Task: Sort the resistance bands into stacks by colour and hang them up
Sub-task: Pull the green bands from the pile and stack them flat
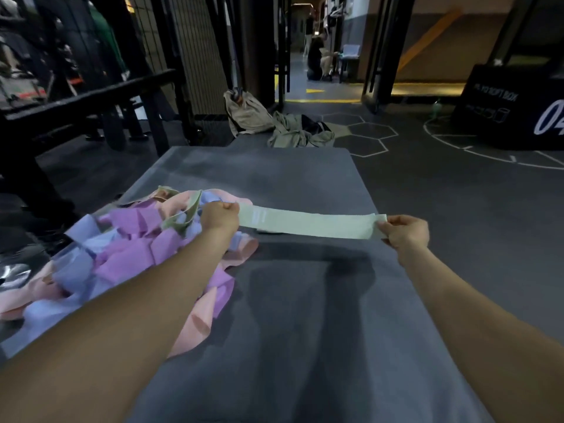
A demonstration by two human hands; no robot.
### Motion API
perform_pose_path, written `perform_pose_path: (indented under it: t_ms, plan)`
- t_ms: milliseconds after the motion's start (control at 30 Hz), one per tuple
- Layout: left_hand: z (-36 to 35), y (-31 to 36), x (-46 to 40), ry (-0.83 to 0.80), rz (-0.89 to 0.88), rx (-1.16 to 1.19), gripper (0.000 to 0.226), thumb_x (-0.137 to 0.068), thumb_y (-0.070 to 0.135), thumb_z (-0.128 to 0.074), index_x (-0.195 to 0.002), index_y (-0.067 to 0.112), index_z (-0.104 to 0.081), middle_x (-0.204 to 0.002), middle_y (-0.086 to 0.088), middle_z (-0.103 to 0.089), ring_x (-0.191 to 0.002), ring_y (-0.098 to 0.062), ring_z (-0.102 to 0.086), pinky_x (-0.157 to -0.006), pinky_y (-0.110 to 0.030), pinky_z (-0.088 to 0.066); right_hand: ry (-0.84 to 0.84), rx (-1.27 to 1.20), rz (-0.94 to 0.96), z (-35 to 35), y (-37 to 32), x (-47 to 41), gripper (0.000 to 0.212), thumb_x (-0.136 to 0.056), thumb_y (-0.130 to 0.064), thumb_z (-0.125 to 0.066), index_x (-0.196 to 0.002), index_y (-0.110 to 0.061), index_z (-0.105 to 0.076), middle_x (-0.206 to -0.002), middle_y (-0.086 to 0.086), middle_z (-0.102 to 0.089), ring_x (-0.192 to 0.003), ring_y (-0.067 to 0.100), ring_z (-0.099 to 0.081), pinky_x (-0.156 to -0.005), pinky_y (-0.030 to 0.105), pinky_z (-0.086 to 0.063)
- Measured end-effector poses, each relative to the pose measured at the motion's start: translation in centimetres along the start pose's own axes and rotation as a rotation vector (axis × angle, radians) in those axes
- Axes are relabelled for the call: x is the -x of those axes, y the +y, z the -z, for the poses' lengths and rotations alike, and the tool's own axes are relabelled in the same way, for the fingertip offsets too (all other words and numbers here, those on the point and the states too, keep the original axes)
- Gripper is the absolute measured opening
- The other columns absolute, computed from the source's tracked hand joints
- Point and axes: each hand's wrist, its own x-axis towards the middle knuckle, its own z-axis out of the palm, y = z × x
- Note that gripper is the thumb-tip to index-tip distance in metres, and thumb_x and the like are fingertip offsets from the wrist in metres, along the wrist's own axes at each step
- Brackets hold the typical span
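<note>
Both grips pinching green band (308, 224) ends, L hand (220, 215), R hand (406, 229), long axis left-right, above grey mat (305, 315)

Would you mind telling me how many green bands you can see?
2. One green band is stretched between the left hand and right hand; another lies in the pile. More may be buried.

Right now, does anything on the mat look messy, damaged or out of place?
Yes: the pile of bands on the mat's left side is a tangled mix of purple, blue, pink and green. The green band stretched between the left hand and right hand looks undamaged.
</note>
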Motion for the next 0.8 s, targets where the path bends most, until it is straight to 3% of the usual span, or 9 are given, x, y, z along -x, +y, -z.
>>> perform_pose_path:
  t_ms: [100, 200, 400, 567, 700, 800]
  plan:
    - [-3.2, 1.0, -1.2, -0.014, -0.041, -0.069, 0.031, -0.093, 0.022, -0.050, -0.103, -0.001, -0.068, -0.110, -0.025, -0.064, -0.105, -0.039, -0.059, -0.089, -0.036, -0.045, 0.043, 0.134, 0.058, -0.3, 0.5, -2.8, 0.018, -0.082, -0.011, -0.071, -0.099, -0.006, -0.069, -0.088, 0.010, -0.066, -0.078, 0.024, -0.062, -0.084, 0.038, -0.055]
    - [-6.1, 1.2, -2.7, -0.006, -0.056, -0.134, 0.034, -0.095, 0.023, -0.048, -0.106, -0.002, -0.067, -0.115, -0.024, -0.063, -0.109, -0.038, -0.056, -0.088, -0.034, -0.041, 0.078, 0.211, 0.127, -1.1, 0.9, -5.2, 0.018, -0.082, -0.012, -0.069, -0.100, -0.006, -0.068, -0.097, 0.014, -0.068, -0.089, 0.029, -0.063, -0.086, 0.038, -0.052]
    - [-9.0, -0.1, -5.6, -0.001, -0.002, -0.197, 0.030, -0.092, 0.026, -0.054, -0.104, 0.004, -0.070, -0.112, -0.019, -0.066, -0.106, -0.038, -0.058, -0.090, -0.035, -0.044, 0.061, 0.287, 0.193, -3.2, 1.9, -8.5, 0.015, -0.081, -0.016, -0.070, -0.093, -0.008, -0.066, -0.101, 0.015, -0.067, -0.094, 0.031, -0.061, -0.083, 0.038, -0.051]
    - [-10.2, -1.2, -6.4, -0.007, -0.004, -0.222, 0.027, -0.093, 0.023, -0.053, -0.104, 0.004, -0.069, -0.110, -0.018, -0.066, -0.105, -0.037, -0.057, -0.081, -0.029, -0.041, 0.071, 0.395, 0.220, -3.8, 2.8, -9.4, 0.016, -0.084, -0.016, -0.064, -0.098, -0.008, -0.066, -0.103, 0.017, -0.066, -0.097, 0.034, -0.060, -0.081, 0.034, -0.047]
    - [-10.8, -1.7, -6.3, -0.027, -0.009, -0.283, 0.029, -0.093, 0.024, -0.053, -0.107, 0.004, -0.068, -0.111, -0.019, -0.066, -0.106, -0.038, -0.057, -0.086, -0.032, -0.044, 0.056, 0.436, 0.266, -4.0, 3.1, -9.4, 0.016, -0.086, -0.013, -0.060, -0.100, -0.006, -0.063, -0.103, 0.017, -0.064, -0.093, 0.033, -0.059, -0.076, 0.033, -0.045]
    - [-10.9, -1.8, -6.2, -0.052, -0.016, -0.312, 0.028, -0.094, 0.023, -0.051, -0.102, 0.003, -0.068, -0.109, -0.019, -0.065, -0.104, -0.038, -0.056, -0.080, -0.031, -0.042, 0.041, 0.481, 0.327, -4.3, 3.3, -9.4, 0.017, -0.087, -0.011, -0.060, -0.102, -0.004, -0.061, -0.104, 0.016, -0.062, -0.094, 0.032, -0.058, -0.078, 0.035, -0.046]
